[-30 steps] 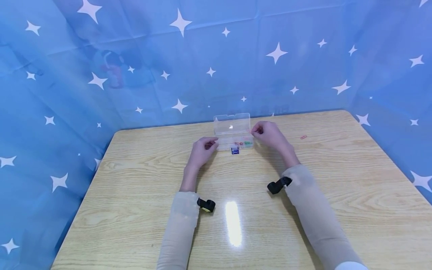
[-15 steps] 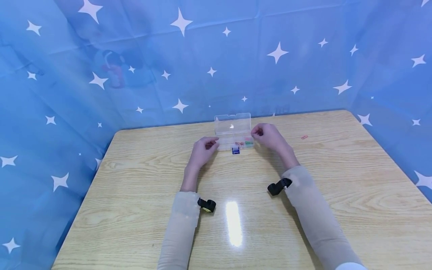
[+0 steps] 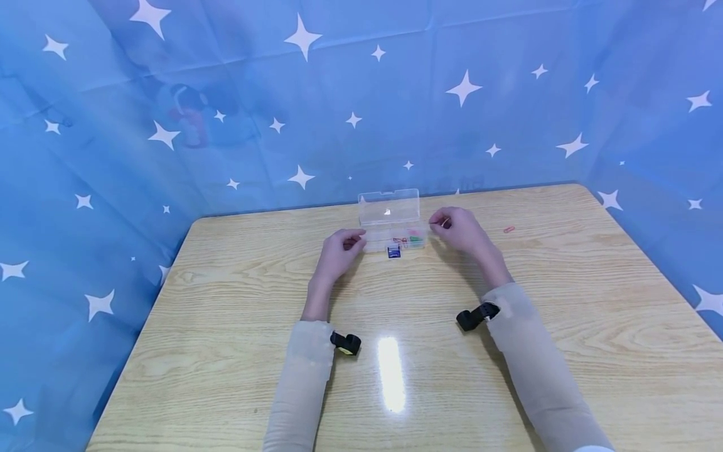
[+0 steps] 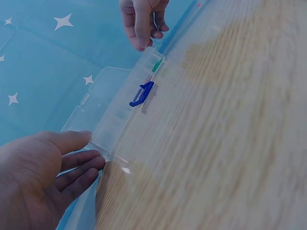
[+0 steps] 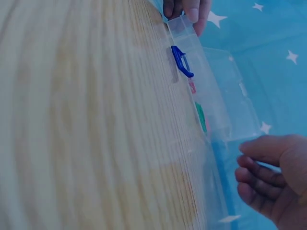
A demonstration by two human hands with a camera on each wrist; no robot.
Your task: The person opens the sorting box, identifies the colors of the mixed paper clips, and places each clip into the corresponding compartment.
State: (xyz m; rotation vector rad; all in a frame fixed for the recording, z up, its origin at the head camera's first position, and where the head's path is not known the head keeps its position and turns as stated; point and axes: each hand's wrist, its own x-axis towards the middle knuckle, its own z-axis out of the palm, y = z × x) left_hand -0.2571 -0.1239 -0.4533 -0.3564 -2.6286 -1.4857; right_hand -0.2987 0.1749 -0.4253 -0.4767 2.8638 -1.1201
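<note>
Clear plastic box (image 3: 391,229), long rectangular, thin walls, lid hinged up toward the star-print blue cloth (image 3: 226,94); sits at the far middle of the glossy wood-grain table (image 3: 395,351); blue latch (image 3: 393,252) on its front wall. Left hand (image 3: 339,248) rests at the box's left end, fingers loosely extended, gripping nothing. Right hand (image 3: 460,229) just beside the right end, fingers curled; cannot tell if it pinches anything. Wrist views show red and green bits in the compartments (image 5: 200,116); only the head view shows a red paper clip (image 3: 508,230) lying alone further right.
</note>
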